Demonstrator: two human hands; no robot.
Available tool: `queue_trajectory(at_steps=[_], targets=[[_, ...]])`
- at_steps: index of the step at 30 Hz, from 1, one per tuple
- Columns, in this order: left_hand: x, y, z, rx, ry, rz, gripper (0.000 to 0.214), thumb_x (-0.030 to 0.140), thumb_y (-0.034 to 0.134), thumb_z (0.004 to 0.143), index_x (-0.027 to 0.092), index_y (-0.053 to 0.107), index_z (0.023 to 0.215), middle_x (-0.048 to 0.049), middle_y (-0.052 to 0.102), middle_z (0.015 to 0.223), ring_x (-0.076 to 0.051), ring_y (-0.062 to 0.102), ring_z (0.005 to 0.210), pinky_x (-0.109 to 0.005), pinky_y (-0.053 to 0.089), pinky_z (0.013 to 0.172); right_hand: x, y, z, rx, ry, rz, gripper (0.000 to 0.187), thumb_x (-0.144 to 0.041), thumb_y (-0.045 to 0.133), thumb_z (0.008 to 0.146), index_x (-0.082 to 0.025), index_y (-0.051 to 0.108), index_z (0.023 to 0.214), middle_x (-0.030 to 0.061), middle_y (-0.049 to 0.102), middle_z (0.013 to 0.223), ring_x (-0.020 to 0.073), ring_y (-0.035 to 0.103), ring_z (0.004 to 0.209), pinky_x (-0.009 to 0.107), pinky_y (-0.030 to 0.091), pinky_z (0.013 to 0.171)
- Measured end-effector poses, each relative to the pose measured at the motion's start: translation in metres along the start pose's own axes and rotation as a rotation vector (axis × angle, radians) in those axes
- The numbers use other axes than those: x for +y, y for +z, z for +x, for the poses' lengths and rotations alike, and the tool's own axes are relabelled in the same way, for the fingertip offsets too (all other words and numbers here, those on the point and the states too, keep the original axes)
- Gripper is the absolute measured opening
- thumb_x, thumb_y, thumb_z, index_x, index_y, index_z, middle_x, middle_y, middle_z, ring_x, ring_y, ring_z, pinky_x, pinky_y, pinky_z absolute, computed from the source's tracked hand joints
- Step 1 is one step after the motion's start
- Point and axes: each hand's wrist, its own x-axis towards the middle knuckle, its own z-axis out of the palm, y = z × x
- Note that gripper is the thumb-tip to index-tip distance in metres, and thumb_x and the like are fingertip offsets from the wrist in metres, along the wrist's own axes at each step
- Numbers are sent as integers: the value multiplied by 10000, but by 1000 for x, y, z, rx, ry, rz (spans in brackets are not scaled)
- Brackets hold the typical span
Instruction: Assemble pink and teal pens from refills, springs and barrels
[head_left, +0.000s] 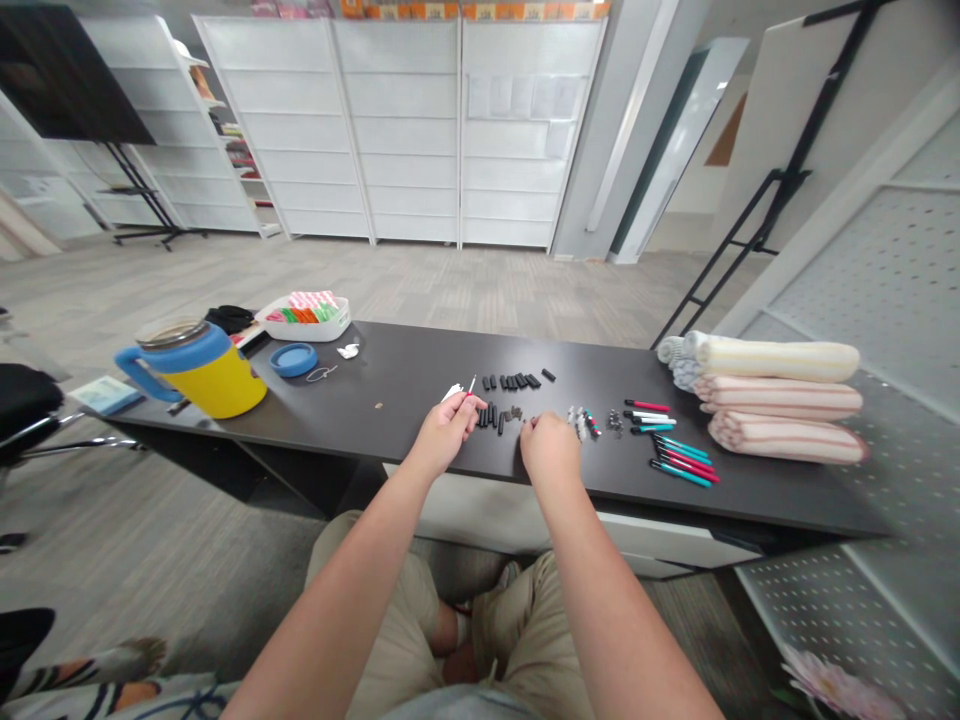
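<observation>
My left hand [444, 428] is closed in a pinch around a thin pen refill [472, 383], its pale shaft pointing up with a bit of red at the fingers. Just beyond that hand, partly covered by it, lie several white slim pieces [453, 391]. My right hand [553, 448] is closed low over the table, fingertips pressed together; what they hold, if anything, is hidden. Between the hands are black pen barrels [491, 416] and small grey pieces [514, 413]. Further back is a row of short black tubes [519, 381]. Small pen parts [583, 421] lie right of my right hand.
Assembled red, white and teal pens [684, 460] lie to the right, before rolled towels [780, 398]. On the left of the dark table [360, 400] stand a yellow-blue mug [217, 370], a blue lid [293, 359] and a white basket [330, 325]. White earbuds [349, 351] lie nearby.
</observation>
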Motion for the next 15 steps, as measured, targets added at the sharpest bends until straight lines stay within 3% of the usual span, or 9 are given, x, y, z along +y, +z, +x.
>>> queue_trajectory(at_steps=[15], targets=[[-1, 0, 0, 10, -8, 35, 415, 557, 525, 1016, 171, 677, 1014, 41, 475, 658, -100, 404, 570, -233, 316, 571, 5, -1, -3, -20, -13, 41, 220, -278, 599, 1015, -130, 761, 996, 172, 775, 967, 272, 735, 942, 322, 448, 751]])
